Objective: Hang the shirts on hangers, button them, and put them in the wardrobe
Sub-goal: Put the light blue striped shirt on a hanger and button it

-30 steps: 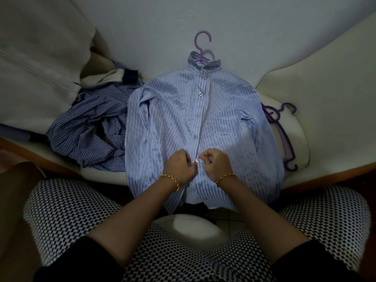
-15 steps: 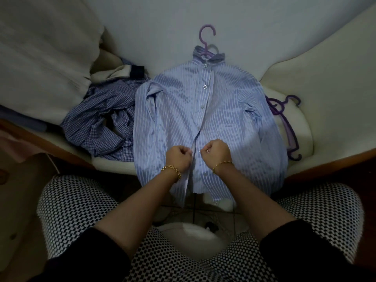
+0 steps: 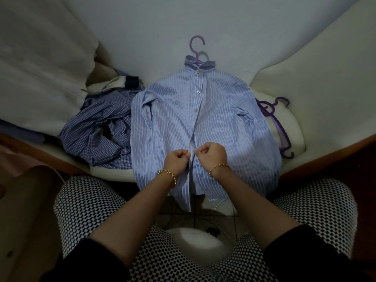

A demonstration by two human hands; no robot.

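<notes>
The striped shirt (image 3: 223, 123) lies front up on the sofa seat (image 3: 294, 129), hem over the front edge. Left hand (image 3: 176, 160) and right hand (image 3: 212, 153), fingers curled, each pinch an edge of the placket (image 3: 195, 127), which runs straight away from them; the next button (image 3: 200, 176) appears to lie hemward, by the wrists

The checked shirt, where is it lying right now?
In the head view, the checked shirt lies crumpled on the cream sofa, just left of the striped shirt on the purple hanger.
</notes>
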